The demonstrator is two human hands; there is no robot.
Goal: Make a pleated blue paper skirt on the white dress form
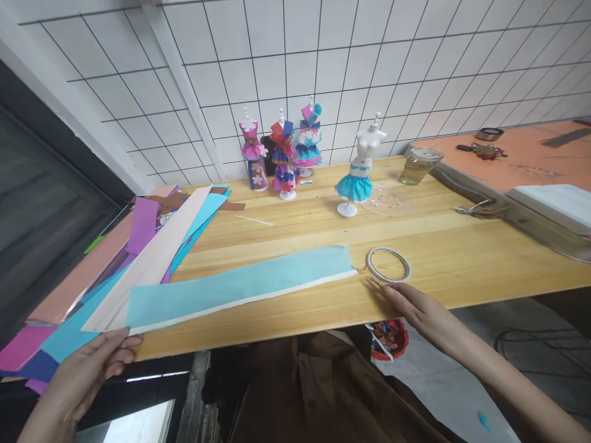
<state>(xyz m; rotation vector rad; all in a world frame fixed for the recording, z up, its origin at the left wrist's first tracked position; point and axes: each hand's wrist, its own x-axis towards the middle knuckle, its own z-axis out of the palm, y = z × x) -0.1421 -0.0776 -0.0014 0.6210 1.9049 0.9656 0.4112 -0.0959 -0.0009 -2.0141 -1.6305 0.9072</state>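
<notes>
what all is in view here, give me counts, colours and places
light blue paper strip: 1, white-edged, front of table
paper strips: several, pink, purple, blue, brown, whitish, table left
clothed dress forms: 3, multicoloured, by wall
dress form with skirt: 1, white, blue skirt, right of those
tape roll: 1, whitish, near right hand
tweezers: 1, dark, right hand
jar: 1, clear, yellowish contents, back right
keys: bunch, brownish, orange surface
basket: 1, red, below table
table: 1, wooden, centre
wall: 1, white tiles, behind
small or blurred items: too unclear to name
left hand: 1, strip's left end
right hand: 1, front right
</notes>
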